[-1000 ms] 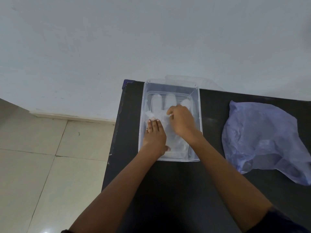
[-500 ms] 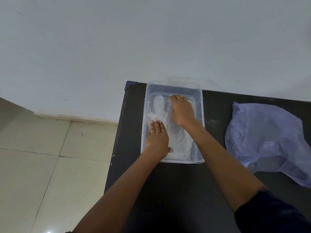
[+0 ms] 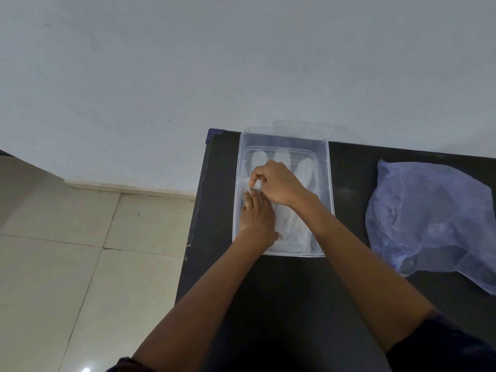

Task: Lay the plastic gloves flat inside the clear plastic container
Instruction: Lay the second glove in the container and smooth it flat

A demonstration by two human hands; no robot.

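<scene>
The glove (image 3: 291, 224) lies mostly flat in the box (image 3: 328, 170). The left hand (image 3: 256, 216) presses flat on it. Just above, the right hand (image 3: 276, 183) pinches one glove finger, not smoothed yet.

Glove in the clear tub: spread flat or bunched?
Mostly spread: the translucent plastic glove lies along the clear plastic container floor, fingers extended; right hand pinches one part.
</scene>
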